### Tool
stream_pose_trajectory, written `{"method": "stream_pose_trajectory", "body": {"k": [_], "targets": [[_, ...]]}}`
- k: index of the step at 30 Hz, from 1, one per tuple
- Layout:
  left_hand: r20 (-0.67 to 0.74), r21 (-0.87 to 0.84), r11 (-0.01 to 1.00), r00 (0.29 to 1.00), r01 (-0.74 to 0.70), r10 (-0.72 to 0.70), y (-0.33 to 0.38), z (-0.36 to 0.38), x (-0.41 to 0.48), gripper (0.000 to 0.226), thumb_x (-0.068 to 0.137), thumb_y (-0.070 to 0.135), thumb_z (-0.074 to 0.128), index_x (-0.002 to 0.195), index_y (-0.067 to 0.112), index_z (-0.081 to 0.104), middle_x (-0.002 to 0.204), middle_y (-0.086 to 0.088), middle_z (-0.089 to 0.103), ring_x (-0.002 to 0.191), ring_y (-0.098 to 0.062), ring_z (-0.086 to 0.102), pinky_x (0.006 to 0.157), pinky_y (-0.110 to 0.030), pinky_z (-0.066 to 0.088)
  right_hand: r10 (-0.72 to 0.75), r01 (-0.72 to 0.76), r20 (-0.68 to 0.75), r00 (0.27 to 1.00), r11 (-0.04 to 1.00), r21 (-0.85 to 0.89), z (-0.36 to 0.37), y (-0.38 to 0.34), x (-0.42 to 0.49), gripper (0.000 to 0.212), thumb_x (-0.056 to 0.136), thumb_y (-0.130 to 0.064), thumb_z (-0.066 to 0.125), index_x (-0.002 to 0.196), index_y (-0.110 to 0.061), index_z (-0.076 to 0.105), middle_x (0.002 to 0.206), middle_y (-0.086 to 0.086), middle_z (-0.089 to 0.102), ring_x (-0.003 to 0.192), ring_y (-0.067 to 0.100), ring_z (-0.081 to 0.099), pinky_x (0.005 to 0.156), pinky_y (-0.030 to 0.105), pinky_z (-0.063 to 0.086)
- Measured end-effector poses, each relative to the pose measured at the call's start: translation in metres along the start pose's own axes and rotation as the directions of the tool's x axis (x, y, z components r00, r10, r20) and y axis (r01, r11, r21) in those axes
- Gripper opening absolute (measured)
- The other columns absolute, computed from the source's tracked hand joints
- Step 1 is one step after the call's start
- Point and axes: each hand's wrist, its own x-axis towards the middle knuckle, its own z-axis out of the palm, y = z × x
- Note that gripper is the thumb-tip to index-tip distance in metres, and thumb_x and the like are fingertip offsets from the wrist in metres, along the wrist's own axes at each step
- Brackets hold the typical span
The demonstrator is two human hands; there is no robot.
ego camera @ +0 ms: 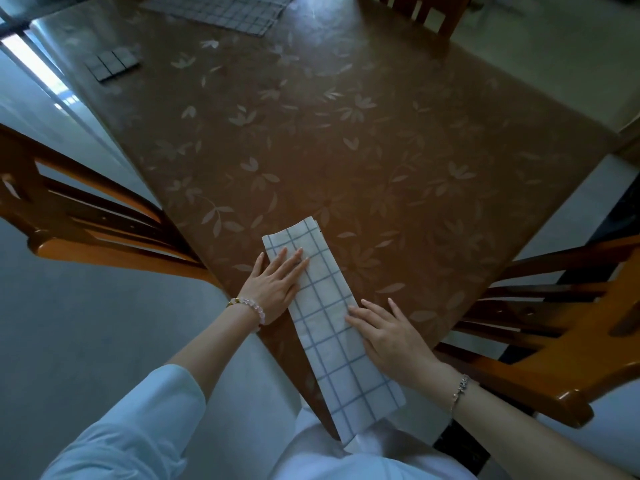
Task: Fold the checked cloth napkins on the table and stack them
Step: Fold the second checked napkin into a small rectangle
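A checked napkin [329, 327], folded into a long narrow strip, is laid on the near corner of the desk [381, 150], with its near end overhanging the desk edge above the lap. The left hand [277, 285] is pressed flat on the far part of the strip, fingers extended; the right hand [388, 334] is laid flat at the strip's right edge. Neither grip is closed on the cloth: both are released, and only palm pressure is applied.

A small folded napkin [112, 64] is set at the far left of the desk, and unfolded checked cloth [225, 10] is spread at the far edge.

Risks, as judged:
- The glossy desk covering is likely slippery; the strip may be dragged askew if one palm is lifted first.
- The overhanging end may pull the strip off the corner once pressure is removed.
- The layers at the far end are seen slightly fanned; misaligned edges may result if the next fold is made without squaring.
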Motion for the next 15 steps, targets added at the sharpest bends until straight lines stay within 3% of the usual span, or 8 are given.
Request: {"method": "stream_pose_trajectory", "body": {"k": [3, 7, 10, 15], "targets": [[-0.082, -0.004, 1.0, 0.997, -0.009, 0.008, 0.0, -0.003, -0.004, 0.065, 0.084, 0.044, -0.007, 0.147, 0.028, 0.002, 0.15, 0.011, -0.006, 0.138, -0.013, -0.011, 0.113, -0.046, -0.008, -0.003, 0.003, 0.009, 1.0, 1.0, -0.026, -0.001, 0.001, 0.002, 0.05, 0.075, -0.018, 0.07, 0.124, -0.023, 0.057, 0.13, -0.007, 0.057, 0.124, 0.017, 0.05, 0.099, 0.053, 0.041], [-0.329, -0.088, 0.992, 0.942, -0.09, 0.057, 0.012, 0.003, -0.027, 0.047, 0.093, 0.023, 0.028, 0.136, 0.013, 0.043, 0.14, -0.003, 0.045, 0.134, -0.019, 0.033, 0.114, -0.041, 0.02, -0.026, 0.026, 0.003, 1.0, 0.997, -0.067, -0.001, 0.005, 0.0, 0.056, 0.071, -0.018, 0.075, 0.124, -0.023, 0.058, 0.131, -0.007, 0.056, 0.123, 0.018, 0.051, 0.098, 0.054, 0.041], [-0.352, -0.094, 0.969, 0.918, -0.229, 0.183, 0.027, 0.027, -0.056, 0.043, 0.092, 0.019, 0.036, 0.132, 0.01, 0.048, 0.138, -0.005, 0.047, 0.132, -0.021, 0.038, 0.111, -0.039, 0.024, -0.048, 0.047, -0.008, 0.999, 0.995, -0.093, 0.0, 0.005, -0.001, 0.058, 0.07, -0.017, 0.076, 0.125, -0.022, 0.057, 0.131, -0.006, 0.056, 0.122, 0.019, 0.052, 0.097, 0.054, 0.042], [-0.219, -0.004, 0.981, 0.957, -0.195, 0.189, 0.03, 0.046, -0.074, 0.057, 0.086, 0.026, 0.035, 0.142, 0.012, 0.031, 0.147, -0.004, 0.034, 0.137, -0.019, 0.026, 0.112, -0.038, 0.013, -0.07, 0.072, 0.023, 0.997, 0.992, -0.104, -0.007, 0.006, 0.003, 0.058, 0.073, -0.016, 0.071, 0.128, -0.022, 0.054, 0.133, -0.005, 0.054, 0.125, 0.021, 0.049, 0.097, 0.058, 0.041]]}}
